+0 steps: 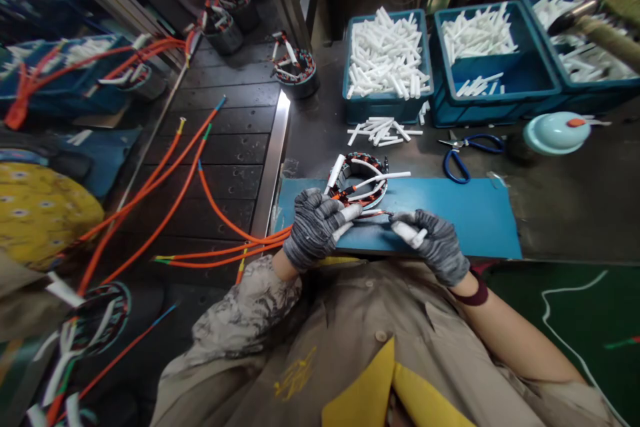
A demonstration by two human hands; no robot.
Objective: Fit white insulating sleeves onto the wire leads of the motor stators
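A round motor stator with copper windings and white sleeved leads lies on a blue mat in front of me. My left hand, in a grey knit glove, is closed around a white sleeve tube and wire at the stator's near side. My right hand, also gloved, pinches another white sleeve tube just right of the left hand. A thin wire runs between the two hands. Orange cables run from the stator to the left.
Three blue bins of white tubes stand at the back of the dark bench. Loose white tubes, blue-handled scissors and a pale teal lid lie behind the mat. Other stators sit on the conveyor at left.
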